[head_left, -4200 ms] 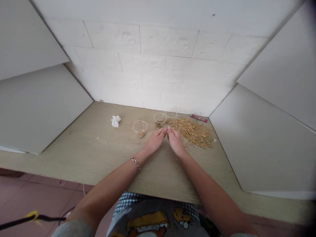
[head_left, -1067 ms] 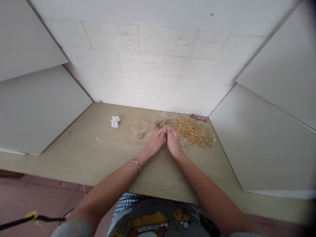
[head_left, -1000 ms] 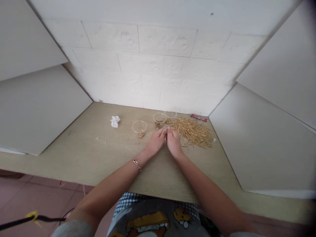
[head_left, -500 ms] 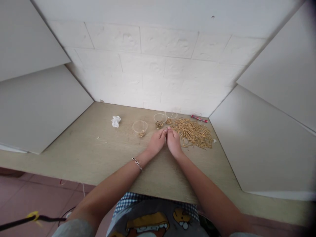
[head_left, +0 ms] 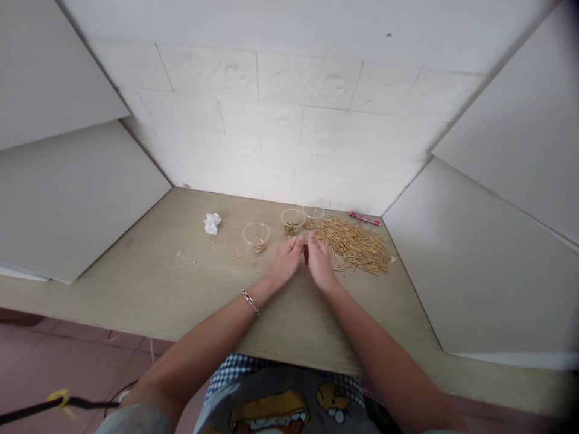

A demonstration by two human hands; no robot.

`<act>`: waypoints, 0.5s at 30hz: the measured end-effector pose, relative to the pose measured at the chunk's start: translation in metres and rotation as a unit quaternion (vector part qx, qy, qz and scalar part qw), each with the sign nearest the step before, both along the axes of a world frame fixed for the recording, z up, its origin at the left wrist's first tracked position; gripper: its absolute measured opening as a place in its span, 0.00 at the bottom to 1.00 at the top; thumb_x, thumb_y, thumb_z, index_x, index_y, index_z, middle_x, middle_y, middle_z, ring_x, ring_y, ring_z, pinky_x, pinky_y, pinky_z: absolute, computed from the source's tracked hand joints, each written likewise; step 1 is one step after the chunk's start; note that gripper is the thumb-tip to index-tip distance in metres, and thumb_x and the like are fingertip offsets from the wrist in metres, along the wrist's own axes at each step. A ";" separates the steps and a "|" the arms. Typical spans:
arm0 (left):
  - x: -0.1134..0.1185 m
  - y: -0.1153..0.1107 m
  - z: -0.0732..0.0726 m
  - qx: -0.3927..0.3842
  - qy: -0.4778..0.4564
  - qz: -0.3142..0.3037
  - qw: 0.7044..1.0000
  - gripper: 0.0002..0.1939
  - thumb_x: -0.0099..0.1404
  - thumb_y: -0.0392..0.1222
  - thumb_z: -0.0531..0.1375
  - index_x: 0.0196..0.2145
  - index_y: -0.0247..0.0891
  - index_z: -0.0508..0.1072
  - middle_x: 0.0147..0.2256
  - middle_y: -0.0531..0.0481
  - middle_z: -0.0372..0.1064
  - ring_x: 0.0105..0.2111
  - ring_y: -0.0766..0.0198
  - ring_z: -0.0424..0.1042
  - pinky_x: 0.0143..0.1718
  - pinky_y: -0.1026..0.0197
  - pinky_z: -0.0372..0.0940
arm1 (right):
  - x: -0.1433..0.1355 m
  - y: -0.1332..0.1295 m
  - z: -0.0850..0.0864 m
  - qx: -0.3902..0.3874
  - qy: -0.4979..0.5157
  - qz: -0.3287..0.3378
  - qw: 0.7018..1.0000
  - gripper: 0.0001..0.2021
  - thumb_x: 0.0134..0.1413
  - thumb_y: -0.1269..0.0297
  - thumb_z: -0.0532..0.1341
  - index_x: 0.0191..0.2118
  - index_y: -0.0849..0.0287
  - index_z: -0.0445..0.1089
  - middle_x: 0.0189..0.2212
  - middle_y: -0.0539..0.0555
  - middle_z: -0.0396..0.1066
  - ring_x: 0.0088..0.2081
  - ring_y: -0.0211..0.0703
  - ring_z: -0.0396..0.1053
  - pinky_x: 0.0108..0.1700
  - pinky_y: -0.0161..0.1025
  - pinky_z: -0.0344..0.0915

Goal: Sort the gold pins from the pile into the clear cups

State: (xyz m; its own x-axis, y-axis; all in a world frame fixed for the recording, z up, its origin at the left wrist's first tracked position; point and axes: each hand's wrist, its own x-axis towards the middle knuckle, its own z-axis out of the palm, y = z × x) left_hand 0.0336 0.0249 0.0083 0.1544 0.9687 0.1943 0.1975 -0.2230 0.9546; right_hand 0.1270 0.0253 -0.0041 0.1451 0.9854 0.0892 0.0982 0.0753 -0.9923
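A heap of thin golden metal pins lies just right of the left hand and right hand, on a pale wooden table against a white brick wall, fingertips pinched together, whatever they hold too small to tell.

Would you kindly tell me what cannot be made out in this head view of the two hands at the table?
- Whatever the left hand and right hand pinch: too small, hidden by fingertips.
- Contents of the three clear cups: too small to identify.
- Print on the red pen: too small.
- The person's elbows: cut off by the bottom edge.
- Single pieces in the stick pile: blur together.
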 end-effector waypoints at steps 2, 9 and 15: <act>0.000 0.000 0.002 -0.005 0.001 -0.001 1.000 0.21 0.65 0.51 0.44 0.23 0.36 0.62 0.24 0.53 0.63 0.27 0.67 0.62 0.31 0.64 0.58 | 0.000 0.000 0.000 0.000 0.003 0.000 1.000 0.26 0.50 0.39 0.47 0.16 0.56 0.51 0.12 0.45 0.50 0.17 0.34 0.50 0.22 0.36 0.48; 0.000 -0.002 0.006 -0.013 0.008 -0.009 1.000 0.18 0.65 0.49 0.45 0.24 0.36 0.63 0.25 0.53 0.64 0.28 0.67 0.62 0.32 0.64 0.58 | 0.003 0.000 0.003 0.013 -0.005 0.007 1.000 0.22 0.51 0.43 0.49 0.19 0.57 0.55 0.15 0.46 0.53 0.19 0.35 0.52 0.22 0.35 0.51; -0.004 -0.001 0.012 -0.030 0.029 0.021 0.999 0.14 0.64 0.45 0.46 0.23 0.37 0.59 0.25 0.54 0.60 0.29 0.67 0.61 0.35 0.64 0.58 | 0.014 0.007 0.001 -0.003 -0.014 0.035 0.999 0.18 0.51 0.46 0.50 0.23 0.56 0.55 0.17 0.44 0.53 0.19 0.34 0.54 0.23 0.34 0.54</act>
